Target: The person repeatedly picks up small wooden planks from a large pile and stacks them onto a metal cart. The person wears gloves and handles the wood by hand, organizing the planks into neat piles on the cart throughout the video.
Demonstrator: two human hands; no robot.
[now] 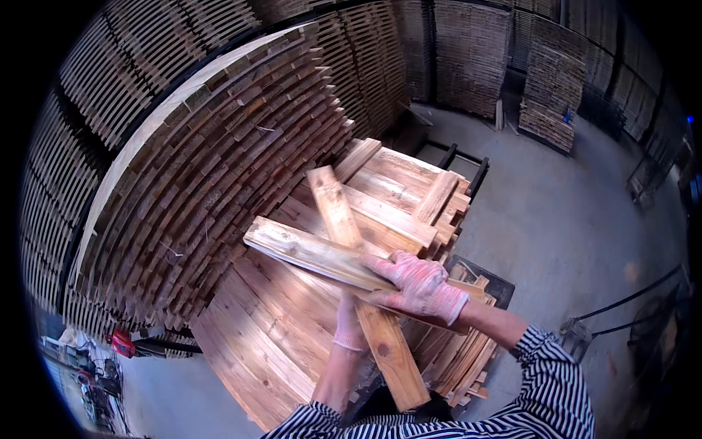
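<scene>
- Board (292, 246) is held crossed above plank (333, 201); judged stiff, fairly light, best gripped by both long edges.
- Left hand (350, 322) partly hidden beneath board; grip cannot be told.
- Right hand (424, 284) is clasped over board's right portion.

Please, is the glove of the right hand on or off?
On: the pinkish glove covers the right hand, and its pale cuff ends where the bare forearm begins.

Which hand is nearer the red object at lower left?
Left. The left hand, under the held board, is right of the red object; the right hand is farther right.
</scene>
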